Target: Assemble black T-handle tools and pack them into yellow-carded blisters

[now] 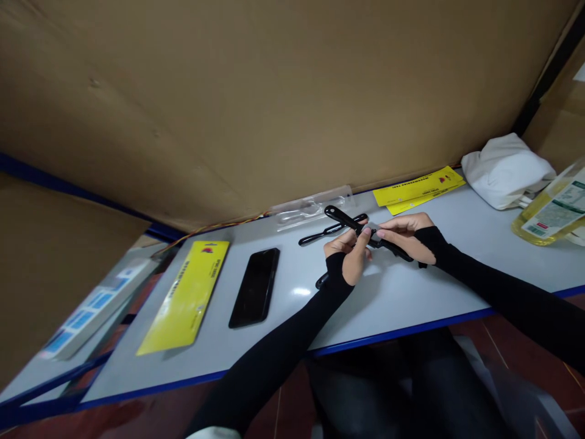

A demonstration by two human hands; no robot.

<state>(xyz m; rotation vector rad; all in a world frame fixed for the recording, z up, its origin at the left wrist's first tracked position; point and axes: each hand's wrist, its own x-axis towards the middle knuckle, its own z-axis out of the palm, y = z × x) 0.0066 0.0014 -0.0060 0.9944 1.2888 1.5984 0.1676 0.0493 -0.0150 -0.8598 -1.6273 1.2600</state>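
A black spokeshave (340, 214) with a holed handle is held above the table, slanting from upper left to lower right. My left hand (350, 253) is closed on its middle, thumb on top. My right hand (409, 238) is closed at the other side, fingertips pinching near a small grey metal plate (371, 226) at the tool's centre. How the plate sits on the tool is partly hidden by the fingers. Behind my left hand, a second black spokeshave (315, 238) lies on the table. A black handle end (322, 281) shows beside my left wrist.
On the grey table (292, 341) lie a black phone (255, 288), a yellow printed card (187, 299), more yellow cards (418, 188) and a clear plastic blister (313, 207). A white cloth bundle (507, 171) and a bottle of yellow liquid (553, 204) stand right. Cardboard walls rise behind.
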